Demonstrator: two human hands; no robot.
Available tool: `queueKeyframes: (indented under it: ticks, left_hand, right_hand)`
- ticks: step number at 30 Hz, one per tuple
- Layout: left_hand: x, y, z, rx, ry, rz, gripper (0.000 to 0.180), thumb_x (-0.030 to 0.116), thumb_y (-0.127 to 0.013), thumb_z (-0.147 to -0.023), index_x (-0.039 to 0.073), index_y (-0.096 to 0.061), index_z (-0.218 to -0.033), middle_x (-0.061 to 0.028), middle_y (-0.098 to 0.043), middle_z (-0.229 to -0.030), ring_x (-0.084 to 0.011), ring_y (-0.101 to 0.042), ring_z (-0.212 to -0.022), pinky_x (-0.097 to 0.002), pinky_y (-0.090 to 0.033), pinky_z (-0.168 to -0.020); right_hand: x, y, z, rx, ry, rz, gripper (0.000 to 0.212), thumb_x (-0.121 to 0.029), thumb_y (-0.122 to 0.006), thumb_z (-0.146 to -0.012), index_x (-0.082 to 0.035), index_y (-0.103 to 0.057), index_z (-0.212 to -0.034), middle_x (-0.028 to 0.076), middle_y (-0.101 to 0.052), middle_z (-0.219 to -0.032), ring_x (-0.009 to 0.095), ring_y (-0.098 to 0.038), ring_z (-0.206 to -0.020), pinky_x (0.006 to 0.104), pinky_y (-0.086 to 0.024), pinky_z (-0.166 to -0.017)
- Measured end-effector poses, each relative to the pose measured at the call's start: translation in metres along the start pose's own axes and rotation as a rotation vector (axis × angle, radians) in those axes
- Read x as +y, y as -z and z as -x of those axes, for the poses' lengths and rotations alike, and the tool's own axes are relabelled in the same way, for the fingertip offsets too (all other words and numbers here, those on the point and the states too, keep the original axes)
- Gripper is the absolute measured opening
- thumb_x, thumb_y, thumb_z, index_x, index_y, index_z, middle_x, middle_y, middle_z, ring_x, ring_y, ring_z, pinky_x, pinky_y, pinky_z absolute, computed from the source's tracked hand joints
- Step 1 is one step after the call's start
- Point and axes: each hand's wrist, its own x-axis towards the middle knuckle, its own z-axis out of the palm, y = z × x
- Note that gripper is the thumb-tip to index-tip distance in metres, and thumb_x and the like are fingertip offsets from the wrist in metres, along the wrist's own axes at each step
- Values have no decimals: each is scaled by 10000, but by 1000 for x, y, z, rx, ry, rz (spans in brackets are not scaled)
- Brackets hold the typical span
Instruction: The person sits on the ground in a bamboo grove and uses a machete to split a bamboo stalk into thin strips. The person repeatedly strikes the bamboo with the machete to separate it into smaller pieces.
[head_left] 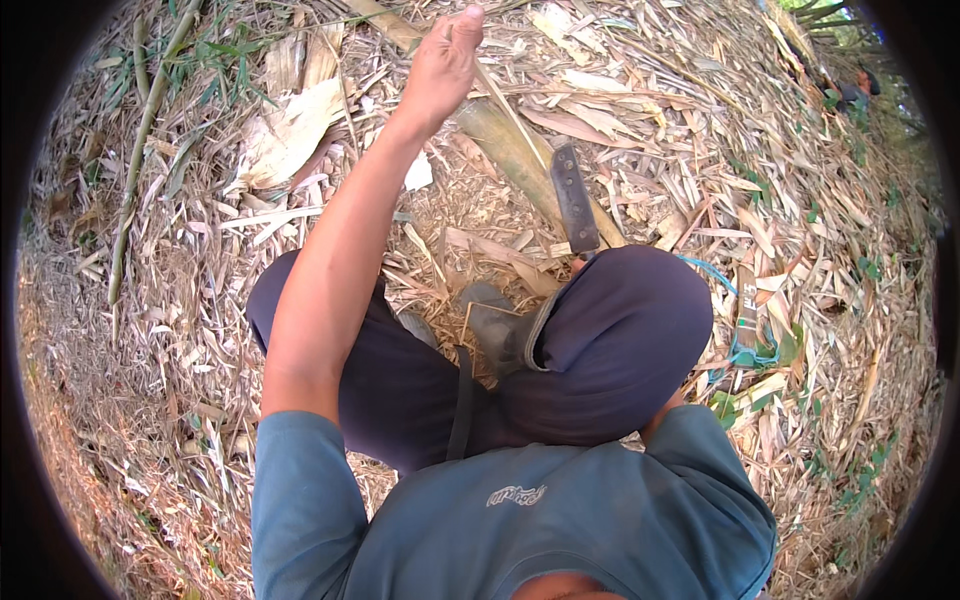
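My left hand is stretched far forward, its fingers curled and the thumb on top. A thin pale bamboo strip runs from it down and to the right, toward a dark knife. The knife has a flat, broad-ended blade with several round marks, and stands up beside my right knee. Only a bit of my right hand shows at the knife's lower end; the knee hides the rest. Beneath the strip, a thick greenish-brown bamboo pole lies slantwise on the ground.
Dry leaves and bamboo sheaths cover the ground. Between my bent legs is a grey boot. A wooden piece with blue-green cord lies right of my knee. Slim green stems stand at left. Another person is far off at upper right.
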Motion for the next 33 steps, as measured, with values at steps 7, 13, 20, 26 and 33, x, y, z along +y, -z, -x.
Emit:
queueKeyframes:
  ticks: [7, 13, 20, 26, 33]
  left_hand:
    - [-3, 44, 9, -46, 272, 184, 505, 504, -532, -1044, 3, -594, -1036, -63, -575, -919, -152, -581, -879, -333, -524, -835]
    - [36, 54, 66, -123, 216, -25, 381, 319, -589, -1048, -50, -650, -1117, -116, -704, -894, -156, -682, -833, -339, -574, -793]
    - [80, 45, 144, -201, 163, -404, 250, 138, -573, -1045, -47, -644, -1198, -190, -745, -931, -198, -748, -855, -308, -570, -729]
    - [75, 31, 219, -220, 49, -592, 243, 107, -575, -1031, -68, -672, -1169, -198, -755, -957, -246, -760, -811, -319, -589, -701]
    - [67, 16, 244, -179, -55, -531, 206, 37, -642, -968, -93, -632, -1127, -238, -736, -968, -340, -750, -751, -356, -592, -637]
  right_hand:
    - [-6, 3, 2, 8, 72, 0, 336, -288, -689, -829, -109, -647, -1110, 142, -708, -809, 357, -689, -757, 455, -523, -672]
    - [-12, -1, 4, 206, 240, 15, 287, -247, -699, -818, -92, -656, -1055, 129, -697, -770, 330, -684, -719, 430, -520, -632]
    - [-81, 37, 38, 159, 461, -425, 270, -192, -724, -733, -45, -631, -939, 150, -645, -730, 341, -647, -644, 420, -496, -607]
    - [-113, 53, 44, 228, 862, -457, 256, -171, -722, -668, -99, -635, -898, 91, -626, -682, 315, -636, -608, 418, -483, -575]
    - [-89, 58, 11, -68, 490, -307, 180, -179, -709, -679, -86, -638, -816, 134, -595, -621, 364, -619, -578, 422, -486, -579]
